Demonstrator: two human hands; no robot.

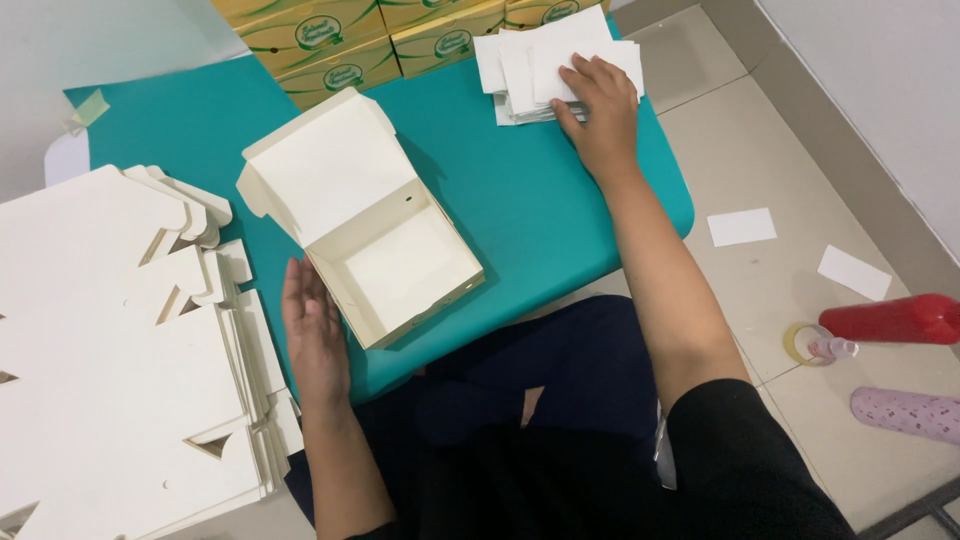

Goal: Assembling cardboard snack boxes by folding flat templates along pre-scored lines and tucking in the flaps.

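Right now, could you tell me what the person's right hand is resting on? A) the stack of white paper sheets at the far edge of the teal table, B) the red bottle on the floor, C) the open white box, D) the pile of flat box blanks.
A: the right hand lies flat on the stack of white paper sheets, while the left hand is beside the open white box.

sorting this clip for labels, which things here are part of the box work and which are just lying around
In use:
open box, left hand beside it
paper stack, right hand on it
flat blanks
finished boxes
green table

Lying about, on the floor:
red bottle
pink bottle
tape roll
two loose papers
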